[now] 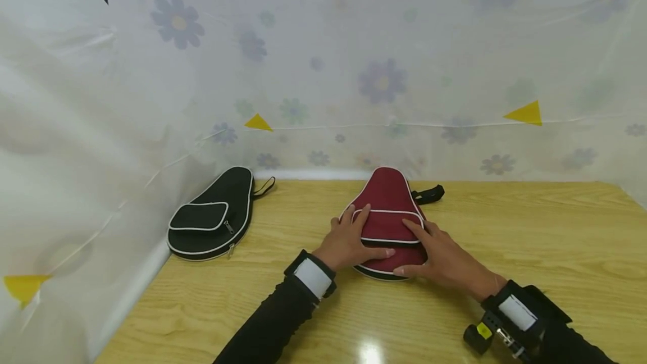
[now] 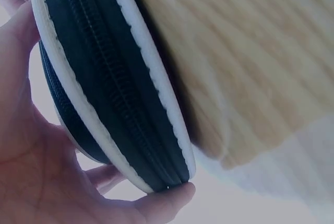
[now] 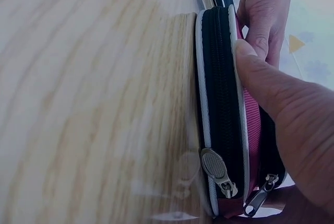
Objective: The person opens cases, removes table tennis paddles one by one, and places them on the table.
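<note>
A red paddle-shaped case (image 1: 388, 190) with white piping, like a table tennis bat case, lies flat on the wooden table, narrow end away from me. My left hand (image 1: 346, 243) rests spread over its left side, thumb across the lower front; in the left wrist view a fingertip touches the zipped black edge (image 2: 112, 72). From the right, my right hand (image 1: 447, 254) lies against the case, index finger and thumb extended on its face. In the right wrist view that thumb (image 3: 261, 72) touches the piping, above a metal zip pull (image 3: 215, 165).
A black case (image 1: 214, 218) of the same shape, with white piping and a wrist loop, lies at the table's left. A black strap (image 1: 428, 194) sticks out from the red case. Behind the table (image 1: 531, 229) hangs a flowered curtain (image 1: 323, 72) with yellow triangles.
</note>
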Tool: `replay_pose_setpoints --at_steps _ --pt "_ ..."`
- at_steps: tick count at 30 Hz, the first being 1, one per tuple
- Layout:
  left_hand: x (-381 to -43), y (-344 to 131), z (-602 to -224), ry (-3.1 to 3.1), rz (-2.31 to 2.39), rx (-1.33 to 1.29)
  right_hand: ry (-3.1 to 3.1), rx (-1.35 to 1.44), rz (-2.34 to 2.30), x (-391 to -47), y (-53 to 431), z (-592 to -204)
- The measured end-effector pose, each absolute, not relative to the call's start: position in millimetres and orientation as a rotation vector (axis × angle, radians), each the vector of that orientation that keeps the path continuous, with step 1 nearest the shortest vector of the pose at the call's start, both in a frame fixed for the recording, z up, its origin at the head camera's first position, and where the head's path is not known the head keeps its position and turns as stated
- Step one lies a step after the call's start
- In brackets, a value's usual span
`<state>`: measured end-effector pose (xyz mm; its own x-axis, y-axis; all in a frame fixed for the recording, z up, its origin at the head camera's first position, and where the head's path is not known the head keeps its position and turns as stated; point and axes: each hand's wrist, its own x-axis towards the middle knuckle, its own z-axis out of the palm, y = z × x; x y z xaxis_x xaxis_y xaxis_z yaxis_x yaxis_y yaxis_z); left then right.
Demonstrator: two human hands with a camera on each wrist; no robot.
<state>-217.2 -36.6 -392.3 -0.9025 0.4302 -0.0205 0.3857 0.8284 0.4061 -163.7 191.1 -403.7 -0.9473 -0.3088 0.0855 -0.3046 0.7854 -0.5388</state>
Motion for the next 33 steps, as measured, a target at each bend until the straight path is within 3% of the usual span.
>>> replay_pose_setpoints --at_steps 33 --pt "-224.8 -43.7 -386.3 2.833 0.63 0.671 2.97 -0.75 -0.914 -186.1 193.1 -390.9"
